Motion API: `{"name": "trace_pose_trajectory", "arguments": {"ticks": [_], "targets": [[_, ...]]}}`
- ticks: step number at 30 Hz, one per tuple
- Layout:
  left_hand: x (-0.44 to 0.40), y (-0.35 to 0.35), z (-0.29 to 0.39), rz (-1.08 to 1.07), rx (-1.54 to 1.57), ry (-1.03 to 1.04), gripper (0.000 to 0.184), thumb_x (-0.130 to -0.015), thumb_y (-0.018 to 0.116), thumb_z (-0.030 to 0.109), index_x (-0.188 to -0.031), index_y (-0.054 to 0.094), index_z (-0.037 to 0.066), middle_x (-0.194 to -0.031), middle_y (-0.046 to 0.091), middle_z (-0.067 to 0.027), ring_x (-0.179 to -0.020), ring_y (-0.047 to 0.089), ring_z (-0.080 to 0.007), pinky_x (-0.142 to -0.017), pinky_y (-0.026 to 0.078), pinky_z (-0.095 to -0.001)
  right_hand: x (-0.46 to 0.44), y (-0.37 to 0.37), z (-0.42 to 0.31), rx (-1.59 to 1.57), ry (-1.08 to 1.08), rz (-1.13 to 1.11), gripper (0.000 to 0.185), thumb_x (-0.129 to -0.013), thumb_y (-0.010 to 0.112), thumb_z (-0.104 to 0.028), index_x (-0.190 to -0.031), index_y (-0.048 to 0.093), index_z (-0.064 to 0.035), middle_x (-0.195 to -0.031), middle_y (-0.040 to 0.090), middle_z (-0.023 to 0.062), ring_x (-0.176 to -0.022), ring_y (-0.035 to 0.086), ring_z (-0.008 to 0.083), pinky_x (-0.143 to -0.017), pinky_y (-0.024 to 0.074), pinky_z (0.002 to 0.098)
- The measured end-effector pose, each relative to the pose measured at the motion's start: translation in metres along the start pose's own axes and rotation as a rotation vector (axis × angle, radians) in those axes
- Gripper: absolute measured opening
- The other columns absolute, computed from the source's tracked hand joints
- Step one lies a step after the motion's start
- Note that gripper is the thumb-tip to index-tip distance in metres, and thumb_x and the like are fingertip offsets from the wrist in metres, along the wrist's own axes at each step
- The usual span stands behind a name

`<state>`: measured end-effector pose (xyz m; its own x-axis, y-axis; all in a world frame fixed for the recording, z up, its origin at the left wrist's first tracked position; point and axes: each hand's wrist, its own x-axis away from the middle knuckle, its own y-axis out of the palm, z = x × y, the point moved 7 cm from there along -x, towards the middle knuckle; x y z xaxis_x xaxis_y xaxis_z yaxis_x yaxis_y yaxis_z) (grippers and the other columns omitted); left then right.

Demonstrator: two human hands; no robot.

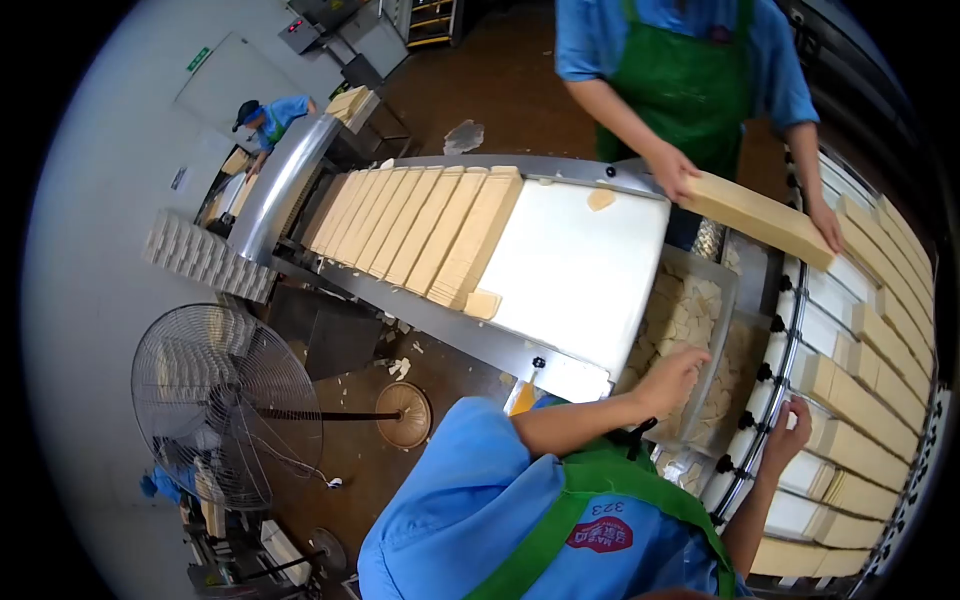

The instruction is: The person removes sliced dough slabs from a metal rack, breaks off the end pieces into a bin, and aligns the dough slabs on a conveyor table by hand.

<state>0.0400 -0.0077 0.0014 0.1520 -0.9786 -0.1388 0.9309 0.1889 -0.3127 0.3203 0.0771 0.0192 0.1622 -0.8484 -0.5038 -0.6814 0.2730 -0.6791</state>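
Note:
My left hand [673, 382] hovers over a bin [727, 290] of pale, broken sheet scraps [690, 315]. Its fingers are loosely bent with nothing visible in them. My right hand [786, 437] is at the near edge of the right-hand conveyor [840, 275], fingers partly curled and apart, also without a visible object. Beside it lie long pale-yellow stacks [850, 395] that look like thin sheets, some cut into shorter blocks. Across from me, a co-worker in a green apron holds a long pale block [757, 215] with both hands above the gap between the conveyors.
A white belt [570, 265] at left carries a row of pale stacks [405, 225] and a small loose piece [600, 200]. A metal hood [285, 190] covers its far end. A standing fan [228, 400] is at left. Scraps litter the floor; another person works farther back.

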Motion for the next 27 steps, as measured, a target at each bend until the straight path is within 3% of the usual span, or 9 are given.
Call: {"name": "trace_pose_trajectory", "arguments": {"ticks": [3,5,7,9,11,14,21,24,27], "targets": [[0.022,-0.079,-0.063,0.281,-0.028,-0.101,0.031,-0.085,0.052,-0.004,-0.114,0.057,0.005,-0.103,0.057,-0.0132,-0.089,0.058,-0.0241,-0.078,0.049,-0.0322,-0.012,0.056,-0.05,-0.202,0.166,-0.191,0.022,-0.092,0.053,-0.017,-0.087,0.064,0.0011,-0.102,0.064,0.0152,-0.099,0.057,0.0302,-0.089,0.0403,0.0387],[0.05,-0.148,-0.106,0.458,-0.06,-0.247,0.032,-0.086,0.053,-0.002,-0.118,0.056,0.006,-0.106,0.058,-0.0114,-0.087,0.059,-0.0203,-0.076,0.05,-0.0307,-0.011,0.094,-0.075,-0.131,-0.002,-0.261,0.023,-0.093,0.052,-0.02,-0.089,0.063,0.0,-0.104,0.063,0.0144,-0.104,0.055,0.0292,-0.095,0.0356,0.0387],[0.084,-0.219,-0.142,0.668,-0.504,-0.251,0.048,-0.084,0.064,0.014,-0.126,0.047,0.0,-0.117,0.052,-0.0182,-0.105,0.053,-0.0308,-0.093,0.043,-0.0386,-0.012,0.128,-0.106,-0.135,-0.048,-0.251,0.013,-0.088,0.059,-0.015,-0.092,0.062,-0.0029,-0.105,0.063,0.0143,-0.104,0.054,0.0309,-0.095,0.0353,0.0398],[0.124,-0.28,-0.169,0.772,-0.875,-0.512,0.066,-0.077,0.072,0.023,-0.128,0.042,-0.005,-0.12,0.049,-0.0273,-0.116,0.045,-0.0395,-0.102,0.033,-0.0464,-0.013,0.163,-0.138,-0.157,-0.117,-0.246,0.01,-0.084,0.061,-0.011,-0.09,0.062,-0.0035,-0.105,0.063,0.0151,-0.104,0.054,0.032,-0.093,0.0377,0.0408],[0.158,-0.333,-0.187,0.809,-0.851,-0.75,0.081,-0.068,0.079,0.026,-0.13,0.036,-0.005,-0.13,0.037,-0.0288,-0.117,0.038,-0.0445,-0.1,0.034,-0.0496,-0.013,0.198,-0.173,-0.188,-0.13,-0.263,0.01,-0.083,0.061,-0.011,-0.09,0.062,-0.0037,-0.105,0.062,0.0154,-0.104,0.054,0.0322,-0.092,0.0388,0.0412],[0.181,-0.371,-0.212,0.808,-0.67,-0.891,0.083,-0.067,0.08,0.026,-0.128,0.034,-0.006,-0.133,0.031,-0.0282,-0.118,0.035,-0.045,-0.1,0.035,-0.0493,-0.014,0.26,-0.221,-0.25,-0.191,-0.303,0.01,-0.08,0.061,-0.009,-0.089,0.062,-0.0041,-0.105,0.062,0.0157,-0.104,0.054,0.0325,-0.09,0.0403,0.0419],[0.147,-0.386,-0.221,0.653,-0.42,-0.708,0.087,-0.061,0.084,0.011,-0.127,0.031,-0.009,-0.121,0.034,-0.0317,-0.104,0.045,-0.0466,-0.091,0.042,-0.0442,-0.018,0.406,-0.326,-0.197,-0.305,-0.493,0.026,-0.075,0.065,-0.009,-0.1,0.06,-0.0051,-0.116,0.055,0.0168,-0.113,0.047,0.0342,-0.097,0.0356,0.0449],[0.142,-0.386,-0.22,0.631,-0.471,-0.67,0.086,-0.062,0.084,0.016,-0.125,0.032,-0.01,-0.12,0.035,-0.032,-0.105,0.045,-0.0465,-0.091,0.042,-0.0449,-0.029,0.471,-0.372,-0.016,-0.271,-0.664,0.054,-0.084,0.06,-0.029,-0.128,0.047,0.0002,-0.136,0.04,0.0205,-0.126,0.035,0.0362,-0.105,0.0292,0.0462],[0.138,-0.383,-0.214,0.555,-0.498,-0.674,0.087,-0.066,0.081,0.026,-0.127,0.031,-0.01,-0.118,0.039,-0.0306,-0.106,0.045,-0.0453,-0.092,0.041,-0.0466,-0.049,0.529,-0.416,0.159,-0.209,-0.789,0.071,-0.09,0.047,-0.048,-0.144,0.028,-0.0059,-0.15,0.02,0.0197,-0.133,0.027,0.035,-0.107,0.0266,0.0458]]}}
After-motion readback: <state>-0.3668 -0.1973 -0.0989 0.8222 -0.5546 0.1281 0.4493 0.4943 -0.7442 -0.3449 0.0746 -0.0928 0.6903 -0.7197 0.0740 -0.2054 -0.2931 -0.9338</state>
